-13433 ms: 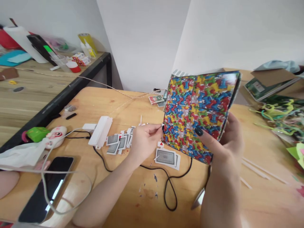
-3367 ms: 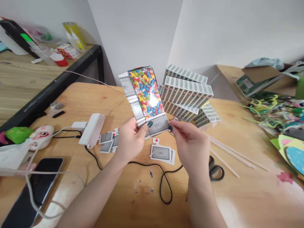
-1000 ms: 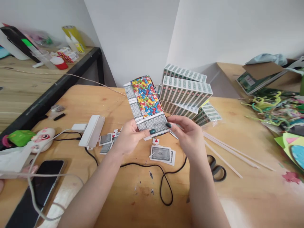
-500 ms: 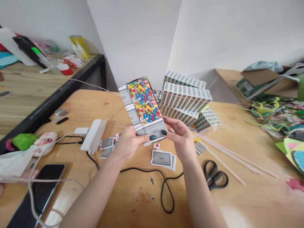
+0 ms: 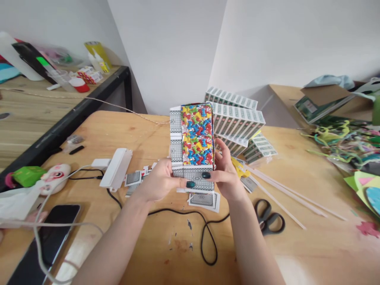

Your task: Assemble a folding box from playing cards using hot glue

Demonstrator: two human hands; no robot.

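Both hands hold up a small box [image 5: 194, 136] built of playing cards, its front covered in bright multicoloured paper. My left hand [image 5: 160, 184] grips its lower left edge, thumb on the grey card strip at the bottom. My right hand [image 5: 227, 174] clasps the lower right side, thumb pressed beside the left thumb. The box stands upright over the wooden table [image 5: 166, 245]. Loose playing cards [image 5: 204, 200] lie on the table just under it.
Stacked card packs [image 5: 237, 118] stand behind the box. Scissors [image 5: 268, 215] and thin white sticks [image 5: 285, 198] lie to the right. A white charger [image 5: 115, 168], black cable [image 5: 204, 233], phone [image 5: 44, 237] and more cards [image 5: 133, 178] lie left. Craft scraps [image 5: 350, 142] crowd the far right.
The box has swung from leaning left to upright and shifted a little right. My right hand moved from its lower front to its right side.
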